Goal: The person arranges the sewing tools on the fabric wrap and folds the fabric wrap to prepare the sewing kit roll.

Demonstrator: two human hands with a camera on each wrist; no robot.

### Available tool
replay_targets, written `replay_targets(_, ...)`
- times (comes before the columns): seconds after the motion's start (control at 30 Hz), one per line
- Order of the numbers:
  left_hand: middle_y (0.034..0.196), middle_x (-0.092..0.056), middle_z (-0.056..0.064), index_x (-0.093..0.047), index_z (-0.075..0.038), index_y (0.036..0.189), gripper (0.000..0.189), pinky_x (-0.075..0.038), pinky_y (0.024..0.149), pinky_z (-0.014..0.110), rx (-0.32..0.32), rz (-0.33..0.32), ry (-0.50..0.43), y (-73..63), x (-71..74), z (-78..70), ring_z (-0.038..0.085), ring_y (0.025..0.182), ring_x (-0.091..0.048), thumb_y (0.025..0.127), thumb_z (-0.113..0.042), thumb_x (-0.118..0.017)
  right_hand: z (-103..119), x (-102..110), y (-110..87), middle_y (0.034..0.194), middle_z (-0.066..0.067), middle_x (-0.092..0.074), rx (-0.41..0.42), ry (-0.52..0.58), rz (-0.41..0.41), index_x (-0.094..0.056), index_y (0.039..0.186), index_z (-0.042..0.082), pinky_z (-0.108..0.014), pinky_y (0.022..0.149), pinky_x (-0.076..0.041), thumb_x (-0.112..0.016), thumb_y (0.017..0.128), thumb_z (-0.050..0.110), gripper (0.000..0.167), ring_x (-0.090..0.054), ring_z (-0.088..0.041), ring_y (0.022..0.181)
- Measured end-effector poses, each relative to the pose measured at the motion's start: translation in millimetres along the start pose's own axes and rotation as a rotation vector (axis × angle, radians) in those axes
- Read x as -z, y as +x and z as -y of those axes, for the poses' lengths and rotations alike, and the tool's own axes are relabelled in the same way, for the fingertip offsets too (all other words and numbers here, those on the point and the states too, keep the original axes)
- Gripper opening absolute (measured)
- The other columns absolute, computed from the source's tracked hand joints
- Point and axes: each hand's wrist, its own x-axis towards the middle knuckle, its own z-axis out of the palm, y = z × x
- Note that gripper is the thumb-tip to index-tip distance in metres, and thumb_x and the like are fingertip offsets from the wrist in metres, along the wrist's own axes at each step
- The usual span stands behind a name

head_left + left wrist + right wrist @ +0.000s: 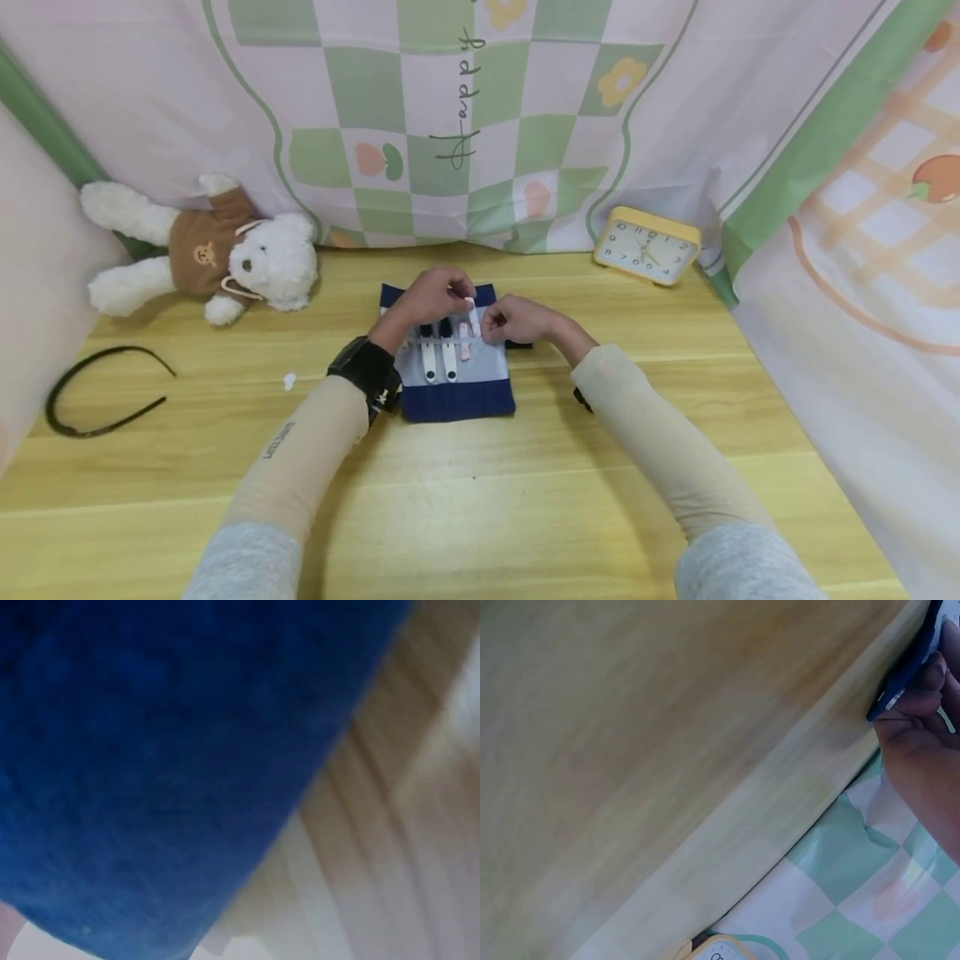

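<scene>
A navy and grey fabric tool pouch [459,402] lies unfolded on the table. Under its strap sit two white tools [429,362] with black ends, which look like nail clippers, and a short pink tool [464,343]. My left hand [435,296] reaches over the pouch and pinches the top of a slim pink-and-white tool [474,318]; its exact kind is too small to tell. At the pouch's right edge, my right hand [517,318] has its fingers curled on the fabric beside that tool. The left wrist view shows only blue fabric [165,750] and table, no hand.
A white plush dog [273,258] in a brown top lies at the back left. A black headband [56,392] is on the left, with a small white piece [289,382] nearer the pouch. At the back right stands a yellow clock [648,246], before a checked curtain [465,108].
</scene>
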Motion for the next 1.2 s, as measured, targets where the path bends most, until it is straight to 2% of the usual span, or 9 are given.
replay_targets(0.33, 0.111, -0.067, 0.014, -0.069, 0.0, 0.117, 0.018, -0.052, 0.084, 0.039, -0.01, 0.002, 0.041, 3.9, -3.0, -1.1, 0.027, 0.1, -0.064, 0.101, -0.006, -0.063, -2, 1, -0.3, 0.084, -0.008, -0.061, 0.031, -0.003, 0.015, -0.067, 0.097, -0.002, -0.03, 0.07, -0.044, -0.055, 0.102, -0.001, 0.013, -0.049, -0.016, 0.071)
replay_targets(0.77, 0.111, -0.069, 0.015, -0.069, 0.001, 0.119, 0.02, -0.054, 0.079, 0.036, 0.04, 0.028, 0.055, 8.7, -7.6, 3.6, 0.024, 0.089, -0.067, 0.102, -0.003, -0.06, -3, -1, 1.0, 0.086, -0.007, -0.063, 0.018, -0.033, -0.003, -0.068, 0.098, -0.001, -0.03, 0.073, -0.046, -0.055, 0.101, -0.001, 0.013, -0.052, -0.017, 0.074)
replay_targets(0.93, 0.112, -0.068, 0.016, -0.069, 0.001, 0.119, 0.02, -0.055, 0.081, 0.037, 0.048, 0.03, 0.038, 9.4, -6.6, 4.5, 0.026, 0.092, -0.067, 0.102, -0.003, -0.059, -2, -1, 0.9, 0.086, -0.007, -0.063, 0.019, -0.042, -0.006, -0.068, 0.097, -0.001, -0.03, 0.073, -0.046, -0.055, 0.101, -0.001, 0.014, -0.052, -0.017, 0.074)
replay_targets(1.2, 0.114, -0.068, 0.017, -0.069, 0.002, 0.119, 0.02, -0.054, 0.087, 0.039, 0.057, 0.031, 0.037, 10.1, -5.8, 5.8, 0.028, 0.101, -0.066, 0.101, -0.003, -0.06, -4, 1, -1.4, 0.091, -0.008, -0.067, -0.018, 0.012, -0.019, -0.071, 0.1, -0.002, -0.029, 0.076, -0.051, -0.069, 0.094, -0.001, 0.006, -0.058, -0.016, 0.081)
